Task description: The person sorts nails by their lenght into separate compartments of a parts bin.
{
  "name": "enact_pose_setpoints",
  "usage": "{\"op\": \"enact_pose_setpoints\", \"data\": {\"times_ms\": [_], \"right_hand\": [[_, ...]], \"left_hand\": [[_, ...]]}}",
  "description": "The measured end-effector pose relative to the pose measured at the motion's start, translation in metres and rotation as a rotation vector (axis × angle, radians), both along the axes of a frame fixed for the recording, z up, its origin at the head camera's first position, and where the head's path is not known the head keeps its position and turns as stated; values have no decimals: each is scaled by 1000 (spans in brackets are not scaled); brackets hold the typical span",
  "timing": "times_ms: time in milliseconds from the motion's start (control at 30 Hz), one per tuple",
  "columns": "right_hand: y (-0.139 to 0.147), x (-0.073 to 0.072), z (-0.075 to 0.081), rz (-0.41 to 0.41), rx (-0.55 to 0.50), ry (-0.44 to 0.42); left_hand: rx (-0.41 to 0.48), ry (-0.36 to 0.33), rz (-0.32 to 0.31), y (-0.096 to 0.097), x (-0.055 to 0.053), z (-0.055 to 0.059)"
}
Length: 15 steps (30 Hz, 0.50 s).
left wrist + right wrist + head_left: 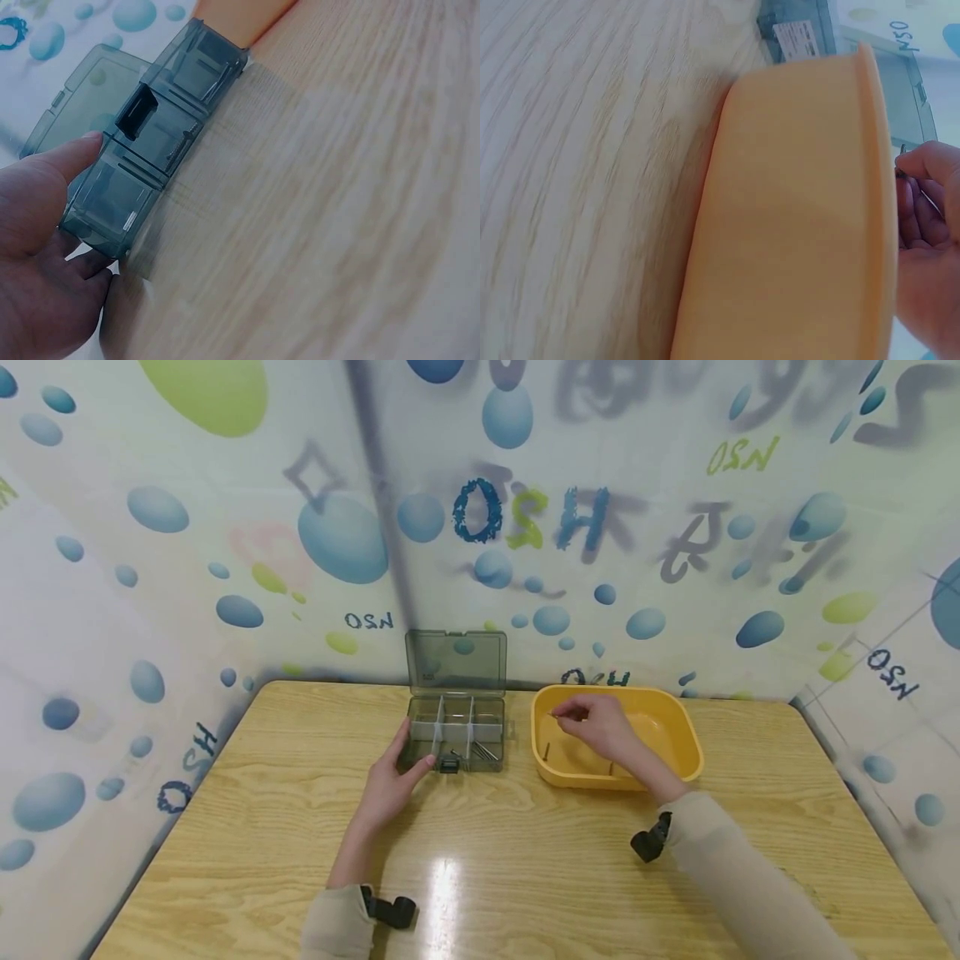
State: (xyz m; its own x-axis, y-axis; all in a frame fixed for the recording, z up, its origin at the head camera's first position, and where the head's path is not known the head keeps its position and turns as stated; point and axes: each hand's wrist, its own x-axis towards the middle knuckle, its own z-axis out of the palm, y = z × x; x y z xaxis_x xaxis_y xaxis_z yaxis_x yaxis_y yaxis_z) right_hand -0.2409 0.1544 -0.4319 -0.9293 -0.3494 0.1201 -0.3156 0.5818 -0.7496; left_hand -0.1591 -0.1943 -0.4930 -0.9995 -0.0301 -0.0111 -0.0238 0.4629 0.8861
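The right hand (598, 727) is pinching a thin metal piece (553, 716) above the yellow tray (573, 779); its exposed end is pointing left toward the divided box (483, 767), long axis running roughly crosswise. The left hand (388, 787) is gripping the box's near-left corner.

From above and behind the left fingers (397, 742) and right fingers (572, 703), the head view faces forward and down over the counter (525, 868). The left wrist view, tilted, sits close behind its fingers, facing the grey box (109, 202); the right one, sideways and close, faces the yellow tub (795, 210) beside its fingers. All three share both containers (some only partly).
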Motion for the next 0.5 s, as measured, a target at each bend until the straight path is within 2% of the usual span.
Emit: {"op": "enact_pose_setpoints", "data": {"times_ms": [500], "right_hand": [[-30,0,-2,72,-68,65]], "left_hand": [[-3,5,-2,-1,0,0]]}}
